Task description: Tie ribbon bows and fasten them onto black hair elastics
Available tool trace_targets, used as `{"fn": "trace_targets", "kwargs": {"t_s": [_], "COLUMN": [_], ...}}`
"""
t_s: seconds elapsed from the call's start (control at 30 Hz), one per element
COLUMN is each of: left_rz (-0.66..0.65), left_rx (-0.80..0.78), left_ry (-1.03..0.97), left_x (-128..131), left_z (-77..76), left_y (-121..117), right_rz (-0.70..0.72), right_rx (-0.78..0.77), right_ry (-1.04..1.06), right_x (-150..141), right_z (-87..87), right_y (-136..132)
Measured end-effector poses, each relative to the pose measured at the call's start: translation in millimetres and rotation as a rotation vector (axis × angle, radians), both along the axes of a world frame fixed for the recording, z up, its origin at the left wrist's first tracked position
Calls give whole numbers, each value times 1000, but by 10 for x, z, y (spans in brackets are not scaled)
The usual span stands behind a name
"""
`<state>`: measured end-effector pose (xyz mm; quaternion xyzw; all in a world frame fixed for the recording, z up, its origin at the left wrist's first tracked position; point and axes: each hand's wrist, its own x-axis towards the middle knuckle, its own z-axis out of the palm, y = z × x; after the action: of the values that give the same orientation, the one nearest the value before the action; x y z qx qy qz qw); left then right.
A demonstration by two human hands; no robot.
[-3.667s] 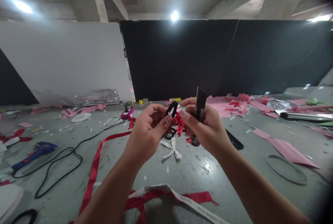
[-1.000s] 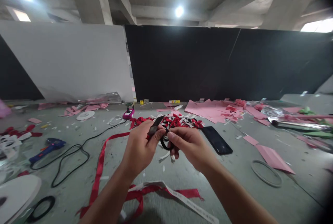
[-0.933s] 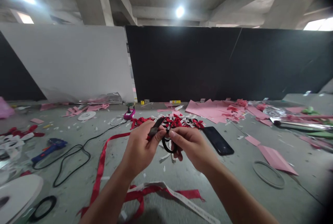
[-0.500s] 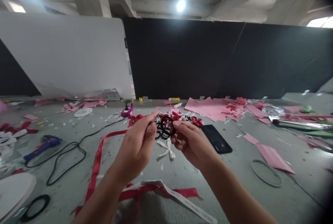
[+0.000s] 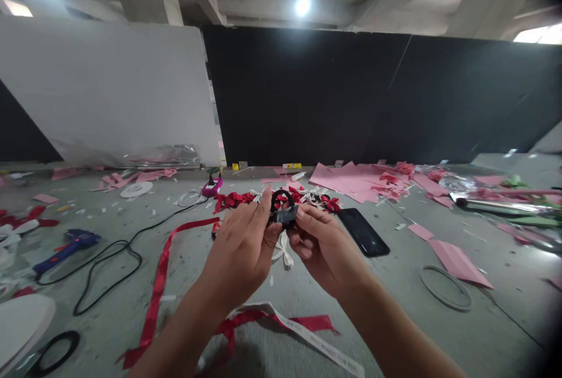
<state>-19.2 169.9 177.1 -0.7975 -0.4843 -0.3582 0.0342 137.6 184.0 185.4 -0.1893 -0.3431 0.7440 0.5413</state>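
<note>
Both hands meet over the middle of the table around a black hair tie, which stands up as a ring. My right hand pinches its right side between thumb and fingers. My left hand is closed at its left side, with thumb and fingers on a short dark shiny strip that lies across the ring. Whether the strip is stuck to the ring I cannot tell. Behind the hands lies a pile of red and white ribbon bows. A white bow shows partly under the hands.
A black phone lies to the right, near pink paper. On the left are a blue glue gun with its cord, a red ribbon and a black tape roll. A white printed ribbon lies in front.
My left hand has moved right to meet the hair tie, turning its back more toward me. The dark strip now lies across the ring. My right hand keeps its pinch.
</note>
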Motion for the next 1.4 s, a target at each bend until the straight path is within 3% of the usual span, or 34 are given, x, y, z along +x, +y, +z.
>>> {"fn": "trace_targets", "kwargs": {"t_s": [0.23,0.47,1.13,1.4], "left_rz": [3,-36,-173,-209], "left_rx": [63,4,-36,-68], "left_ry": [-15,-34,-81,-78], "left_x": [9,12,-20,-16], "left_z": [10,33,25,27], "left_y": [-6,-24,-40,-48], "right_rz": [-68,-45,222,122], "right_rx": [60,23,-6,88], "right_ry": [-116,-109,25,-56], "right_x": [-38,-33,18,18], "right_z": [-15,-19,-42,-36], "right_y": [-30,-28,0,-11]}}
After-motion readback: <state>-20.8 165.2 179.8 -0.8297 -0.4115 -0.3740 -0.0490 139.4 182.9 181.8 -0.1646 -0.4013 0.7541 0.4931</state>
